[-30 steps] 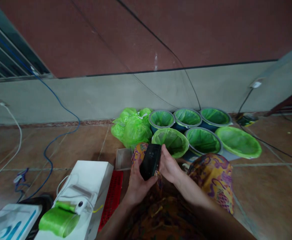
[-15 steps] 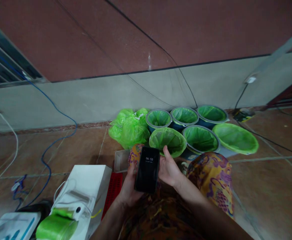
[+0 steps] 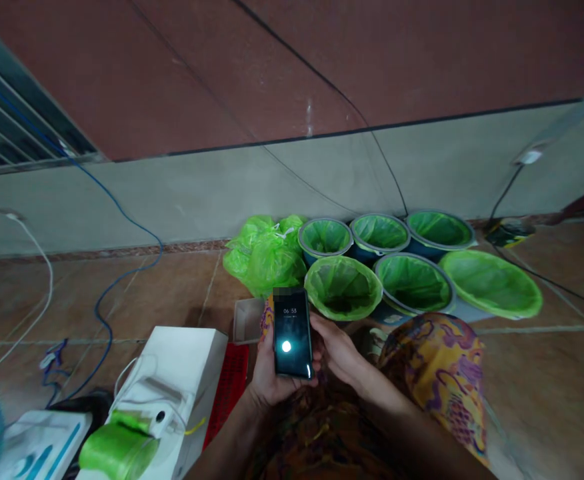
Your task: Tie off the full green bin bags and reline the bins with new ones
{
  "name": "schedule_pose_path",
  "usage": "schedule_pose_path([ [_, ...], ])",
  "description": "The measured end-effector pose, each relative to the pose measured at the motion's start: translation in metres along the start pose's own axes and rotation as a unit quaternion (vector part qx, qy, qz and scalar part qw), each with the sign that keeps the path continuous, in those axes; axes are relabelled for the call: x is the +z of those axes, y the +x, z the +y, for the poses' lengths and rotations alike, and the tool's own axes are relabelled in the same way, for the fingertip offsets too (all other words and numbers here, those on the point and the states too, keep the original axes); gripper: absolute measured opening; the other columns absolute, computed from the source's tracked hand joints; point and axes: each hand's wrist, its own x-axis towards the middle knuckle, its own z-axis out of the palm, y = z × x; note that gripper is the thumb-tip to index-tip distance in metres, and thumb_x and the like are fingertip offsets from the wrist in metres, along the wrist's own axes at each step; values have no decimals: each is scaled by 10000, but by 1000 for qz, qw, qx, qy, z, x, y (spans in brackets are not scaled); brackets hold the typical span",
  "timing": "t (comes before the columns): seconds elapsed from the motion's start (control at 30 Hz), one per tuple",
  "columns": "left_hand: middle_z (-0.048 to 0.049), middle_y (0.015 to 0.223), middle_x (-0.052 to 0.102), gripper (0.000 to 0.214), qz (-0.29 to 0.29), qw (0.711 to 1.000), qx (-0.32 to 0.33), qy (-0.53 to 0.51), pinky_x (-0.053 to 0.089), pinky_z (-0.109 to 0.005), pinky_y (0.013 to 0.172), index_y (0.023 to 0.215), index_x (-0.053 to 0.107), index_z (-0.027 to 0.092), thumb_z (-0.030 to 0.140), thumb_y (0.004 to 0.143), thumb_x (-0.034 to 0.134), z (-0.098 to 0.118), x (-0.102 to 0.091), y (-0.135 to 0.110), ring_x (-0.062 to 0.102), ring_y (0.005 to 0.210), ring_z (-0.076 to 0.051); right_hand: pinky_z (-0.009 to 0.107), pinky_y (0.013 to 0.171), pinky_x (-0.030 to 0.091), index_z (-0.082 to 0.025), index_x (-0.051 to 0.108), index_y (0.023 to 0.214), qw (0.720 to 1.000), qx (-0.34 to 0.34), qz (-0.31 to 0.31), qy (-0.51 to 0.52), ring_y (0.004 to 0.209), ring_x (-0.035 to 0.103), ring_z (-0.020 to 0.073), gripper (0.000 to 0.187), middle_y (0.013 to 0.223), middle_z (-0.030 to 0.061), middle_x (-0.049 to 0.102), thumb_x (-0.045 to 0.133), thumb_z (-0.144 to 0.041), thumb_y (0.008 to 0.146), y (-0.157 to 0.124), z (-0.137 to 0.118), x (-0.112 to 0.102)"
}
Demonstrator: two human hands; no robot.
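Note:
A black smartphone rests upright in my left hand, which wraps its left side and lower edge. Its screen reads 06:53 and has a bright round spot low down. My right hand grips the phone's right side, the thumb along the edge and the other fingers partly hidden behind it. Just beyond the phone stands a bin with a light green liner. Left of that bin lie bulging, tied green plastic bags.
More lined bins stand by the wall. To the left are a white box with a green bag roll on it, a red crate and a small open tray. A blue cable crosses the tiled floor.
The phone's screen has brightened and a round spot has appeared on it. My right thumb has come down from the raised position to the phone's edge. The view has shifted slightly.

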Motion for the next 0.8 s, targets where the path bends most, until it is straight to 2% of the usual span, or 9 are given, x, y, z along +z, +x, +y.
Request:
schedule_pose_path([
  [0.07, -225, 976, 730, 833, 5, 1000, 17, 12, 586, -423, 683, 1162, 640, 33, 738, 888, 291, 1, -2, 4, 720, 828, -299, 190, 312, 305, -217, 633, 904, 1000, 27, 5, 14, 323, 360, 71, 355, 443, -101, 453, 720, -529, 758, -2, 4, -1],
  [0.2, -228, 977, 737, 858, 41, 998, 33, 35, 583, -428, 675, 1151, 654, 37, 756, 881, 272, -4, -5, 13, 724, 810, -301, 188, 292, 280, -228, 537, 748, 996, 70, 22, 52, 316, 324, 72, 372, 425, -109, 396, 697, -564, 750, 3, 11, -11],
  [0.33, -199, 950, 750, 825, 100, 993, 55, 36, 580, -405, 668, 1138, 670, 59, 753, 878, 308, -12, -5, 19, 720, 795, -279, 150, 298, 192, -217, 497, 704, 992, 59, 94, 60, 323, 259, 39, 394, 427, -120, 355, 734, -532, 716, 10, 16, -20],
  [0.4, -190, 929, 752, 825, 111, 992, 56, 39, 577, -396, 660, 1128, 678, 70, 762, 870, 310, -15, -4, 21, 719, 789, -277, 141, 305, 158, -212, 494, 696, 991, 60, 106, 59, 327, 237, 31, 400, 422, -121, 345, 735, -530, 711, 12, 16, -20],
  [0.53, -185, 930, 752, 839, 109, 991, 61, 44, 574, -383, 656, 1150, 674, 79, 766, 873, 280, -15, -1, 23, 716, 788, -271, 141, 306, 146, -210, 485, 682, 991, 54, 110, 57, 335, 201, 24, 398, 426, -123, 335, 737, -516, 706, 13, 14, -18],
  [0.8, -198, 982, 743, 847, 113, 990, 71, 48, 568, -382, 656, 1157, 672, 74, 767, 873, 275, -17, -3, 25, 709, 813, -281, 184, 272, 199, -235, 481, 675, 993, 75, 86, 28, 313, 204, 51, 399, 426, -123, 292, 674, -578, 740, 10, 13, -17],
])
